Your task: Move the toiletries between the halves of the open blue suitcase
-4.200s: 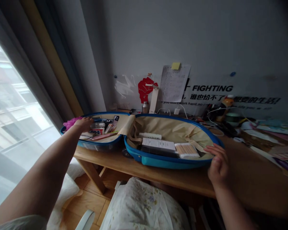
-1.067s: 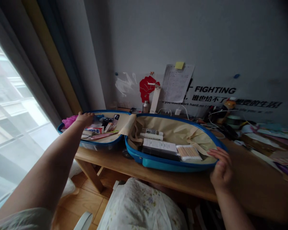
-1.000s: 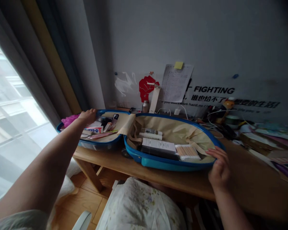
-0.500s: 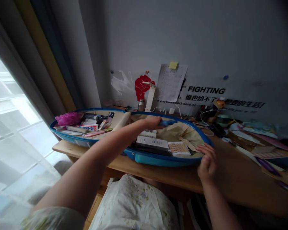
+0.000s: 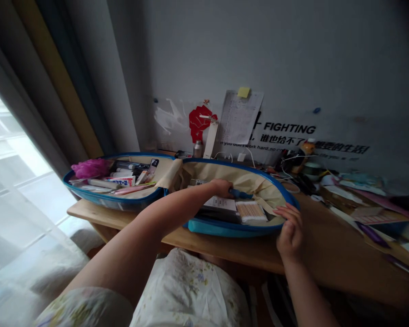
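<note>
At lower centre of the frame, a blue hard-shell suitcase (image 5: 218, 228) lies open on a wooden desk (image 5: 225, 250); in its left shell, a pink bath puff (image 5: 90, 168) sits at the far end near a toothpaste box (image 5: 121, 180); the left hand (image 5: 221, 187) reaches across into the right shell, clamped around a blue-handled item (image 5: 240, 194), partly hidden; just beside that lies a box of cotton swabs (image 5: 251, 211); further right, the right hand (image 5: 291, 236) curls its fingers closed against the suitcase's near rim.
</note>
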Demonstrator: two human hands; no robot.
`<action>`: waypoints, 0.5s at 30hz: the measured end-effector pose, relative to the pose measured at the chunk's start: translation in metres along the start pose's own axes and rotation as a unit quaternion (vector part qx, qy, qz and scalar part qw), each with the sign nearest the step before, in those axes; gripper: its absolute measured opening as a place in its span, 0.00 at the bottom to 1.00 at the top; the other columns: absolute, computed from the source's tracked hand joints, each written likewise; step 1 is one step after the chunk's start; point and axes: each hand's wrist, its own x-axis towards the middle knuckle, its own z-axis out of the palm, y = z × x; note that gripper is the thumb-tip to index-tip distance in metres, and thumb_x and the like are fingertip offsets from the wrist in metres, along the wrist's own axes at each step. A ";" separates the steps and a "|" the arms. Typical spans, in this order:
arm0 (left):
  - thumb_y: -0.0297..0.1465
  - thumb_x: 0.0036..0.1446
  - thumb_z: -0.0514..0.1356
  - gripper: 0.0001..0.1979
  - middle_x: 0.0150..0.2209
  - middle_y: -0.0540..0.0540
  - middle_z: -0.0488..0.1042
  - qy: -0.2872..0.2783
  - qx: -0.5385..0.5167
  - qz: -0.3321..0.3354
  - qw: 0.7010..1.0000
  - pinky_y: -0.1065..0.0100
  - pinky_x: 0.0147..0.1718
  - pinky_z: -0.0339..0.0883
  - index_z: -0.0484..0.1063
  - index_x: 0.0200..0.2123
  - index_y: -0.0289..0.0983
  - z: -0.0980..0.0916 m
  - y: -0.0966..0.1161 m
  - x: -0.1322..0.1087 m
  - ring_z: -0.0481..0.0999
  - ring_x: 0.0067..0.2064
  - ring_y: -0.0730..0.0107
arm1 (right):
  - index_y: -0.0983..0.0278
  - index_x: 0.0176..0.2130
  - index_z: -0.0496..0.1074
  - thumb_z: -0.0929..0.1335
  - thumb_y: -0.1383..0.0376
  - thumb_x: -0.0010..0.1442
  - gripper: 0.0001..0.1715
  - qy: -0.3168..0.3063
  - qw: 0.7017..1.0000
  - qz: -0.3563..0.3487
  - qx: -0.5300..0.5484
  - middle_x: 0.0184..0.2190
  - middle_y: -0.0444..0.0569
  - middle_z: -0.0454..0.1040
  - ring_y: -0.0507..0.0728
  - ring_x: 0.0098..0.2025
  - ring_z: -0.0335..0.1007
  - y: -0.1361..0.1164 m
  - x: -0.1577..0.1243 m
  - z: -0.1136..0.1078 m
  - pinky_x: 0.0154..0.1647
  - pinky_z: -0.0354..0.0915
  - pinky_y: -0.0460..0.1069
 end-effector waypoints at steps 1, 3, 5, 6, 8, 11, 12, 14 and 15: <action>0.47 0.61 0.60 0.28 0.59 0.43 0.75 -0.002 -0.002 -0.003 1.000 0.64 0.55 0.69 0.68 0.61 0.43 0.001 0.000 0.001 0.74 0.58 0.56 | 0.62 0.42 0.74 0.55 0.62 0.71 0.22 0.000 1.000 0.000 0.000 0.40 0.54 0.76 0.62 0.53 0.71 0.000 0.000 0.000 0.55 0.66 0.65; 0.46 0.61 0.60 0.28 0.59 0.43 0.75 -0.003 -0.004 -0.008 1.000 0.65 0.55 0.69 0.68 0.61 0.43 0.002 0.000 0.002 0.74 0.58 0.57 | 0.62 0.42 0.75 0.55 0.61 0.71 0.22 0.000 1.000 0.004 -0.003 0.40 0.54 0.76 0.63 0.53 0.71 0.000 0.000 0.001 0.55 0.67 0.65; 0.46 0.61 0.60 0.28 0.60 0.43 0.74 -0.003 -0.005 -0.011 1.000 0.64 0.55 0.69 0.68 0.62 0.42 0.003 0.001 0.003 0.74 0.59 0.56 | 0.62 0.41 0.75 0.55 0.60 0.71 0.23 0.002 1.000 0.011 -0.003 0.40 0.54 0.76 0.63 0.53 0.71 0.000 0.000 0.001 0.54 0.67 0.65; 0.45 0.61 0.60 0.28 0.60 0.42 0.74 -0.003 -0.005 -0.012 1.000 0.64 0.55 0.68 0.68 0.62 0.42 0.004 0.001 0.004 0.73 0.59 0.56 | 0.62 0.41 0.75 0.55 0.59 0.71 0.23 0.003 1.000 0.014 -0.003 0.40 0.54 0.76 0.63 0.52 0.72 0.000 0.000 0.001 0.54 0.67 0.65; 0.43 0.61 0.60 0.26 0.60 0.42 0.74 -0.006 -0.004 -0.012 1.000 0.63 0.55 0.68 0.70 0.61 0.42 0.005 0.002 0.004 0.73 0.59 0.55 | 0.62 0.40 0.75 0.55 0.59 0.71 0.23 0.003 1.000 0.017 -0.004 0.39 0.54 0.76 0.63 0.52 0.72 0.000 0.000 0.001 0.54 0.67 0.65; 0.38 0.62 0.59 0.22 0.60 0.42 0.74 -0.014 -0.003 -0.007 1.000 0.65 0.55 0.68 0.72 0.58 0.42 0.006 0.004 0.004 0.74 0.59 0.57 | 0.62 0.40 0.75 0.55 0.59 0.71 0.23 0.000 1.000 0.012 -0.006 0.39 0.55 0.76 0.63 0.53 0.71 0.001 0.000 0.000 0.55 0.67 0.65; 0.36 0.62 0.59 0.21 0.59 0.43 0.75 -0.016 -0.003 -0.006 1.000 0.65 0.55 0.68 0.72 0.58 0.42 0.006 0.004 0.003 0.74 0.59 0.58 | 0.62 0.41 0.75 0.55 0.60 0.71 0.23 -0.002 1.000 0.009 -0.005 0.40 0.55 0.76 0.63 0.53 0.71 0.001 -0.001 0.000 0.55 0.67 0.65; 0.35 0.63 0.58 0.21 0.60 0.44 0.74 -0.018 -0.004 -0.006 1.000 0.66 0.55 0.68 0.72 0.59 0.43 0.006 0.003 0.003 0.74 0.59 0.59 | 0.62 0.42 0.75 0.55 0.60 0.71 0.23 -0.003 1.000 0.006 -0.004 0.41 0.55 0.76 0.63 0.54 0.71 0.002 -0.001 0.000 0.55 0.66 0.65; 0.35 0.63 0.59 0.21 0.60 0.44 0.74 -0.019 -0.005 -0.006 1.000 0.66 0.55 0.68 0.72 0.59 0.44 0.006 0.002 0.003 0.74 0.59 0.59 | 0.62 0.42 0.75 0.55 0.60 0.71 0.23 -0.004 1.000 0.005 -0.003 0.41 0.55 0.76 0.63 0.54 0.71 0.002 -0.001 0.000 0.55 0.66 0.65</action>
